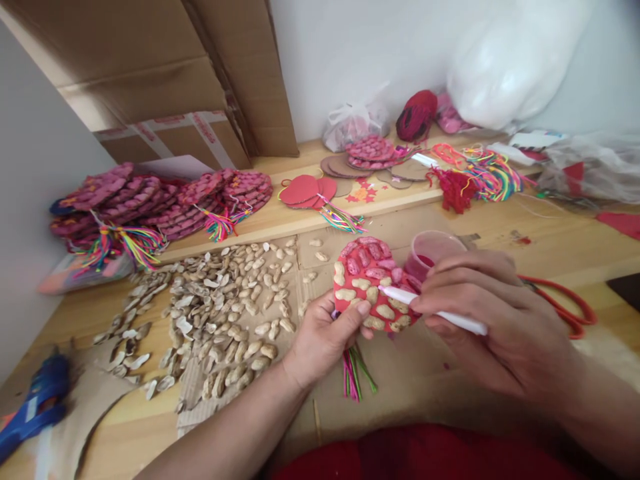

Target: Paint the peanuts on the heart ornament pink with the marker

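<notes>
My left hand [323, 337] grips the lower left edge of a red heart-shaped card [367, 283] covered with peanut shells, some painted pink, some bare. Coloured tassel threads [354, 373] hang from the heart below my fingers. My right hand [493, 313] holds a white brush [440, 312] whose tip touches the shells near the heart's middle. Just behind the heart stands a small pink cup of paint [431, 250].
Loose peanut shells [225, 307] lie spread on cardboard at the left. Finished pink hearts with tassels [160, 203] are piled behind them. A blue glue gun [37, 400] lies at the lower left. Red-handled scissors [565, 303] lie on the right. Yarn, threads and bags fill the back.
</notes>
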Action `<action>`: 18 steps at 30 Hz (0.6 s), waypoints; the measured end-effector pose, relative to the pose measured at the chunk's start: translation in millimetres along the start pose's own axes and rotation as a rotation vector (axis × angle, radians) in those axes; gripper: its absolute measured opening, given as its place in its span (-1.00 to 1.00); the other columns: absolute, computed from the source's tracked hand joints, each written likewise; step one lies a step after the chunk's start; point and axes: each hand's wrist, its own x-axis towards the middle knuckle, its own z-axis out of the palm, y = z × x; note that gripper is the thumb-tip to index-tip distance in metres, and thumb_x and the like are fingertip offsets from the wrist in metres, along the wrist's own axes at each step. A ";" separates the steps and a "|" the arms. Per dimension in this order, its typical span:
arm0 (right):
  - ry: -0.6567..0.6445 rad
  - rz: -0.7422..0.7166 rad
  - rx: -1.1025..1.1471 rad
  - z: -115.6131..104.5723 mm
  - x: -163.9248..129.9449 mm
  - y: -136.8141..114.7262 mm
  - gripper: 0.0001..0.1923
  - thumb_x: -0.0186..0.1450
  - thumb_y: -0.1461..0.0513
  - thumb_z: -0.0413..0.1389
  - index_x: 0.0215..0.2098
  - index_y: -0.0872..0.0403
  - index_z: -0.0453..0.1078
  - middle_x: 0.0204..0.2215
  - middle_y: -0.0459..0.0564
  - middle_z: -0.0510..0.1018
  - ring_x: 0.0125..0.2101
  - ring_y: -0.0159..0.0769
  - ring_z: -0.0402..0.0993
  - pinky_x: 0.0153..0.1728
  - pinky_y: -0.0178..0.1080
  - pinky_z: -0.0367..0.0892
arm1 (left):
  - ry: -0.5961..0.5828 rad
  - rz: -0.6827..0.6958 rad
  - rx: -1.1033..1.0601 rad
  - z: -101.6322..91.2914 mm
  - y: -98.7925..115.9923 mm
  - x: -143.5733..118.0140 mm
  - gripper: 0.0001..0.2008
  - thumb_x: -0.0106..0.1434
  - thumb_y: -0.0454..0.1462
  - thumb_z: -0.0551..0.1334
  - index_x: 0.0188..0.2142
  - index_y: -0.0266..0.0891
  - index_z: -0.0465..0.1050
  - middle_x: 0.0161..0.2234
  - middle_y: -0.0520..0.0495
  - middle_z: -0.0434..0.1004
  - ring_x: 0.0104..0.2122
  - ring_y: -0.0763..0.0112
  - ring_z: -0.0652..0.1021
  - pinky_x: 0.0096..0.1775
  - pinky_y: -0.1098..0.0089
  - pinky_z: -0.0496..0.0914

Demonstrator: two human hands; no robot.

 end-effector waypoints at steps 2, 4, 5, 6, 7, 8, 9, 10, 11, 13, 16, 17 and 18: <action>0.036 0.024 0.021 -1.5 0.7 -0.9 -0.83 0.30 0.29 0.18 -0.14 -0.03 0.45 -0.29 -0.08 0.63 -0.08 -0.13 0.51 0.09 0.02 0.39 | -0.006 0.012 -0.017 0.5 0.4 0.4 -0.74 0.22 -0.11 0.46 -0.32 -0.28 0.58 -0.44 0.02 0.59 -0.51 0.55 0.47 -0.43 0.52 0.35; 0.100 0.054 0.045 -3.0 1.3 0.0 -0.81 0.30 0.31 0.17 -0.13 -0.01 0.45 -0.29 -0.05 0.62 -0.11 -0.16 0.51 0.08 -0.02 0.40 | -0.002 0.017 -0.024 -0.3 -0.5 0.7 -0.75 0.23 -0.12 0.46 -0.32 -0.28 0.58 -0.44 0.03 0.59 -0.51 0.56 0.47 -0.43 0.53 0.36; 0.115 0.064 0.045 -3.5 1.5 1.0 -0.81 0.30 0.32 0.16 -0.12 -0.01 0.45 -0.28 -0.04 0.62 -0.11 -0.17 0.51 0.08 -0.03 0.40 | 0.000 0.016 -0.024 -1.0 -1.3 0.8 -0.75 0.23 -0.13 0.46 -0.31 -0.28 0.58 -0.43 0.02 0.60 -0.50 0.56 0.47 -0.43 0.53 0.36; 0.114 0.068 0.038 -3.8 1.4 2.0 -0.81 0.31 0.32 0.16 -0.12 0.00 0.45 -0.28 -0.03 0.61 -0.10 -0.17 0.51 0.08 -0.04 0.39 | 0.001 0.013 -0.021 -1.8 -2.3 0.9 -0.76 0.24 -0.13 0.46 -0.31 -0.28 0.57 -0.41 0.02 0.61 -0.50 0.56 0.48 -0.43 0.53 0.37; 0.099 0.065 0.028 -3.8 1.2 3.0 -0.82 0.31 0.31 0.16 -0.12 -0.01 0.45 -0.27 -0.03 0.62 -0.07 -0.16 0.50 0.08 -0.03 0.39 | 0.001 0.012 -0.019 -2.6 -3.2 1.0 -0.76 0.24 -0.13 0.45 -0.31 -0.27 0.57 -0.40 0.01 0.62 -0.50 0.56 0.49 -0.43 0.53 0.37; 0.080 0.058 0.021 -3.6 0.8 3.6 -0.83 0.32 0.30 0.16 -0.13 -0.01 0.45 -0.28 -0.04 0.62 -0.05 -0.15 0.49 0.09 -0.03 0.38 | 0.001 0.010 -0.020 -3.1 -3.8 1.1 -0.77 0.25 -0.14 0.45 -0.30 -0.27 0.57 -0.38 0.00 0.63 -0.50 0.56 0.49 -0.43 0.53 0.37; 0.064 0.051 0.019 -3.3 0.2 3.7 -0.85 0.32 0.30 0.16 -0.14 -0.02 0.45 -0.29 -0.05 0.62 -0.04 -0.14 0.49 0.10 -0.03 0.37 | 0.000 0.010 -0.025 -3.2 -4.1 1.1 -0.77 0.25 -0.14 0.45 -0.30 -0.27 0.57 -0.38 0.00 0.64 -0.50 0.56 0.49 -0.43 0.54 0.37; 0.054 0.046 0.022 -3.0 -0.4 3.3 -0.85 0.32 0.30 0.17 -0.15 -0.03 0.45 -0.30 -0.05 0.63 -0.03 -0.14 0.49 0.11 -0.02 0.37 | 0.002 0.010 -0.032 -3.0 -3.9 1.2 -0.78 0.25 -0.14 0.44 -0.29 -0.26 0.58 -0.38 0.01 0.64 -0.50 0.57 0.49 -0.43 0.54 0.37; 0.047 0.043 0.030 -2.8 -0.9 2.4 -0.85 0.31 0.30 0.17 -0.16 -0.03 0.45 -0.31 -0.06 0.63 -0.03 -0.13 0.49 0.12 -0.02 0.37 | 0.006 0.010 -0.042 -2.5 -3.3 1.2 -0.78 0.25 -0.14 0.45 -0.29 -0.26 0.58 -0.40 0.02 0.63 -0.51 0.57 0.49 -0.43 0.54 0.37; 0.014 0.037 0.042 -3.1 -1.2 -0.1 -0.84 0.30 0.29 0.18 -0.15 -0.05 0.45 -0.30 -0.06 0.63 -0.03 -0.13 0.50 0.15 0.01 0.36 | 0.016 0.014 -0.057 -0.9 -1.8 1.2 -0.78 0.24 -0.14 0.46 -0.31 -0.26 0.58 -0.45 0.05 0.61 -0.53 0.59 0.48 -0.45 0.56 0.35; -0.006 0.039 0.069 -4.5 0.2 -2.4 -0.83 0.30 0.29 0.17 -0.15 -0.06 0.45 -0.30 -0.07 0.62 -0.06 -0.15 0.50 0.18 0.02 0.34 | 0.024 0.026 -0.057 0.5 -0.7 1.1 -0.78 0.23 -0.14 0.46 -0.33 -0.26 0.58 -0.46 0.05 0.60 -0.53 0.60 0.47 -0.46 0.57 0.34; 0.014 0.049 0.086 -4.7 0.8 -2.0 -0.83 0.30 0.30 0.17 -0.15 -0.06 0.45 -0.31 -0.07 0.62 -0.08 -0.16 0.50 0.17 0.00 0.36 | 0.020 0.033 -0.051 0.4 -1.0 1.1 -0.78 0.24 -0.15 0.46 -0.32 -0.26 0.58 -0.43 0.04 0.62 -0.51 0.59 0.48 -0.45 0.57 0.36; 0.037 0.066 0.108 -4.6 1.3 -0.9 -0.83 0.31 0.31 0.16 -0.15 -0.05 0.44 -0.32 -0.07 0.61 -0.11 -0.17 0.50 0.16 -0.01 0.37 | 0.016 0.038 -0.043 0.1 -1.5 1.2 -0.79 0.24 -0.15 0.46 -0.31 -0.25 0.59 -0.39 0.03 0.64 -0.49 0.58 0.49 -0.43 0.56 0.38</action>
